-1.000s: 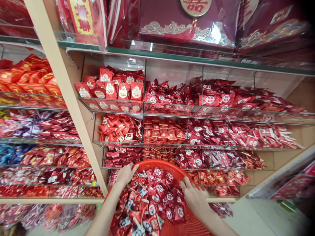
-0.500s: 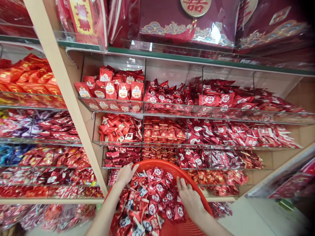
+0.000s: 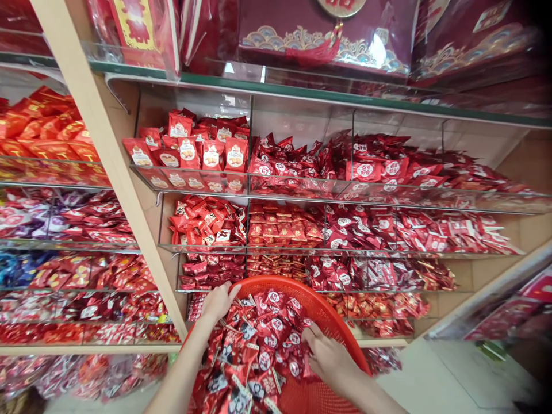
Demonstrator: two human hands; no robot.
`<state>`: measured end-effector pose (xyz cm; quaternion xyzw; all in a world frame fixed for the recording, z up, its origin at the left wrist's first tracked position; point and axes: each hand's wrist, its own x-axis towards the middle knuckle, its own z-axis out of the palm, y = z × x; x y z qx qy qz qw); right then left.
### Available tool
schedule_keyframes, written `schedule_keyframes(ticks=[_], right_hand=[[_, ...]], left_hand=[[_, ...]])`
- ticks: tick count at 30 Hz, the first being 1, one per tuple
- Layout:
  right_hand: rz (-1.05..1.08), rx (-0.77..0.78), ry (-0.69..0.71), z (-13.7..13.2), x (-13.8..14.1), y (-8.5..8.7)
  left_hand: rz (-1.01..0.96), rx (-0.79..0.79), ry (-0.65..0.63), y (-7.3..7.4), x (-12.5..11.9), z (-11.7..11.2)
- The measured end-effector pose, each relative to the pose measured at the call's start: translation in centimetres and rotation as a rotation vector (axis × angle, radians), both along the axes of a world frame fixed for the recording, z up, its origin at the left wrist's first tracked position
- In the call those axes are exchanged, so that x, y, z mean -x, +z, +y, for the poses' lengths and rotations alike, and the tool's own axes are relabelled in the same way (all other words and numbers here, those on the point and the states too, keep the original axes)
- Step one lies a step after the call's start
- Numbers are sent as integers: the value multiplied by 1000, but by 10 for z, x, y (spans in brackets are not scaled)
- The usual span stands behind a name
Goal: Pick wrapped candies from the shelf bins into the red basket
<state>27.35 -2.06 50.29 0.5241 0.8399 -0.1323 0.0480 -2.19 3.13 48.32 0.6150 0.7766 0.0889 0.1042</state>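
A red plastic basket [image 3: 338,322] with a perforated wall holds a pile of small wrapped sweets [image 3: 272,341]. Some wrappers carry round white labels; others on the left side have dark pictures and cream edges. My left hand [image 3: 219,302] is closed over the basket's back left rim, thumb lying along the top. Inside the basket on the right, my right hand [image 3: 330,357] touches the round-label sweets with its fingers curled in. Whatever lies under those fingers is hidden. Bare red mesh shows beneath my right wrist.
Behind the basket rise glass-fronted shelves [image 3: 284,198] of wrapped sweets, split by clear dividers. A wooden upright [image 3: 101,155] parts them from another shelf unit at left. Large maroon gift bags [image 3: 284,52] stand on the top shelf. Pale floor tiles [image 3: 448,374] show at lower right.
My right hand has curled its fingers, which lay extended near the basket's right wall, and shifted slightly toward the sweets. My left hand stays on the rim. The view has tilted slightly.
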Motion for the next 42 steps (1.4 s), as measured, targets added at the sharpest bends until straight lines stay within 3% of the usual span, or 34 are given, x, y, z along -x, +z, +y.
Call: schedule_keyframes(ticks=[3, 8, 14, 15, 17, 20, 22, 25, 29, 36, 42], right_hand=[[183, 107, -27, 12, 1, -3], [319, 241, -104, 30, 0, -14], [646, 479, -46, 37, -11, 6], [657, 466, -51, 39, -14, 9], [605, 277, -75, 43, -20, 12], [358, -90, -85, 45, -25, 9], [161, -200, -75, 42, -24, 7], [7, -263, -4, 35, -18, 3], [65, -287, 127, 30, -9, -2], [2, -231, 114, 31, 5, -5], [-183, -384, 105, 32, 9, -11]], left_hand=[[-1, 7, 0, -1, 1, 0], [-2, 5, 4, -2, 1, 1], [7, -4, 9, -4, 2, 2], [5, -2, 12, -4, 2, 2], [0, 4, 9, -4, 2, 2], [-6, 4, -3, -2, 1, 2], [-10, 5, -1, -2, 1, 1], [-16, 1, 1, -1, 1, 1], [-22, 5, 2, 0, 1, 0], [0, -28, -15, -4, 2, 1], [1, -22, -5, -6, 3, 2]])
